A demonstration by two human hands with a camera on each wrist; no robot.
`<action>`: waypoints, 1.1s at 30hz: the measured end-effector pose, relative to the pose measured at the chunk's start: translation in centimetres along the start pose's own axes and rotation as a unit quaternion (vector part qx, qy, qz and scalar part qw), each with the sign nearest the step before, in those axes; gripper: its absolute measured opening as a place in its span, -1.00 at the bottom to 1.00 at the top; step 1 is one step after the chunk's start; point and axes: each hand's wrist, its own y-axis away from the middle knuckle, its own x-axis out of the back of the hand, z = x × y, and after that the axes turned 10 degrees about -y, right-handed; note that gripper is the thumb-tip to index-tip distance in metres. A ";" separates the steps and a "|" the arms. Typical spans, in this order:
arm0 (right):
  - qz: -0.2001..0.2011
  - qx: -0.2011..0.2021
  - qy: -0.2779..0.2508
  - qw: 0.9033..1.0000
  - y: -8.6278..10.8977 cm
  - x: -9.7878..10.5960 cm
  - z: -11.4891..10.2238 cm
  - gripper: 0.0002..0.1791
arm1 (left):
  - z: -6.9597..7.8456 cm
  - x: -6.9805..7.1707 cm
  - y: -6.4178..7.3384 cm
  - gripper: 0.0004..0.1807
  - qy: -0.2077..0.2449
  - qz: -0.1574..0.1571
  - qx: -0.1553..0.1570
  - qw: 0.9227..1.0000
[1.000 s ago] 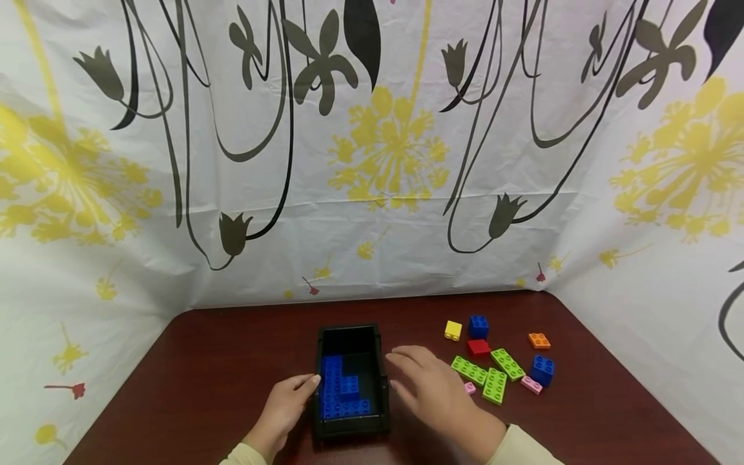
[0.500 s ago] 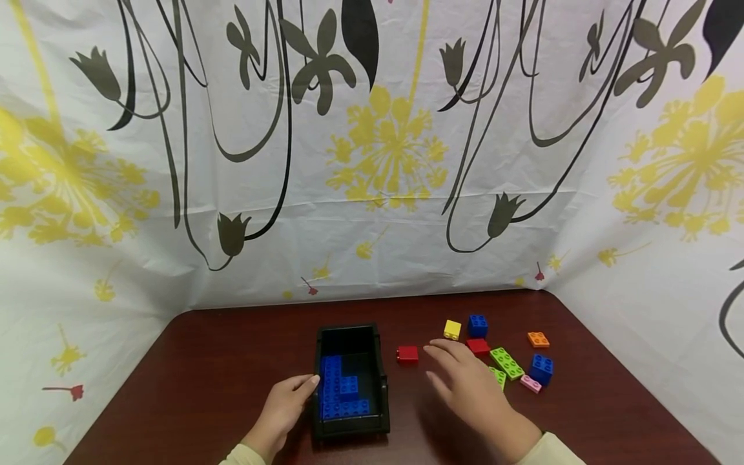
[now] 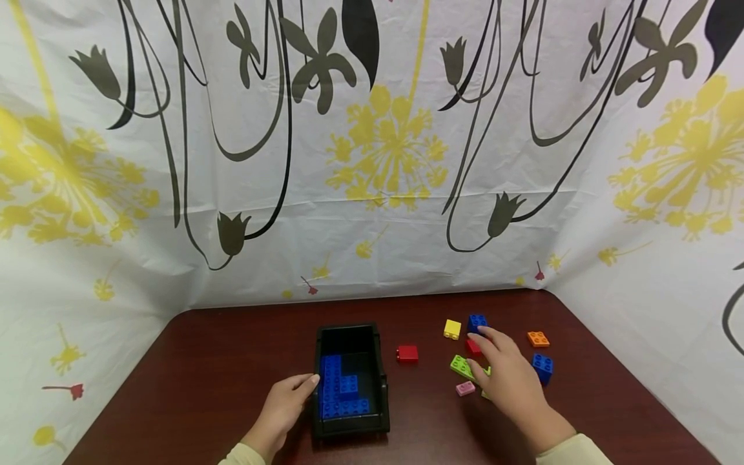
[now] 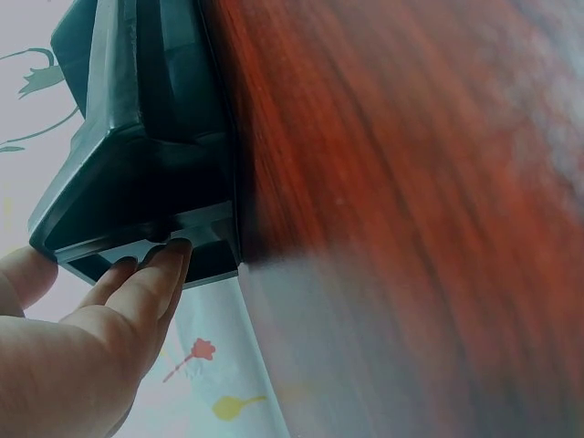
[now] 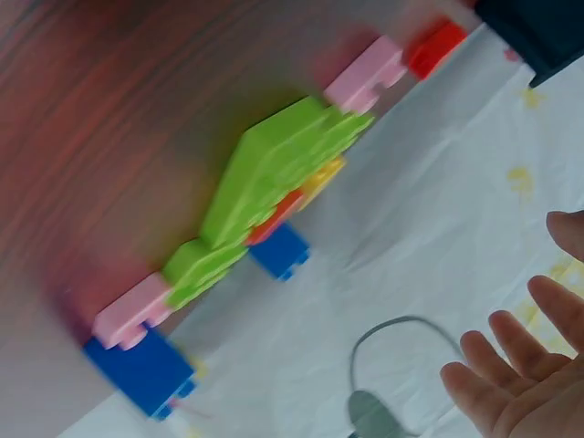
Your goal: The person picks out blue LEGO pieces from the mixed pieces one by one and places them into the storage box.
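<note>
My left hand (image 3: 286,403) holds the near left side of a black plastic box (image 3: 351,426), thumb at the rim; the left wrist view shows its fingers (image 4: 151,292) against the box's wall. Inside the box, blue toy building bricks (image 3: 332,387) line the left side and near end. My right hand (image 3: 511,378) hovers over loose bricks with its fingers spread and nothing between them. Close to it are a red brick (image 3: 473,347), a green brick (image 3: 462,367) and a pink brick (image 3: 465,388). The hand hides other bricks, seen in the right wrist view.
A lone red brick (image 3: 407,354) lies right of the box. Farther back are a yellow brick (image 3: 452,329) and a blue brick (image 3: 478,321). An orange brick (image 3: 538,339) and another blue brick (image 3: 543,368) lie at the right. Patterned cloth (image 3: 372,252) surrounds the table.
My right hand has moved right, from beside the box to over the loose bricks. The lone red brick has come into view where the hand was. My left hand and the box stay put.
</note>
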 end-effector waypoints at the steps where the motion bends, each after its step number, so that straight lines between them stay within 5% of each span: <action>1: 0.001 -0.004 0.001 1.000 0.0 0.1 0.3 -0.45 | 0.0 0.0 0.0 -0.37 0.000 0.001 0.001 1.000; 22: -0.041 -0.135 0.028 0.990 0.8 1.7 7.0 -0.42 | 0.0 0.1 -0.1 -0.36 0.002 -0.005 0.014 1.000; 33: -0.107 -0.205 0.030 0.973 0.8 2.3 8.9 -0.32 | 0.1 0.1 0.0 -0.37 0.004 -0.003 0.005 1.000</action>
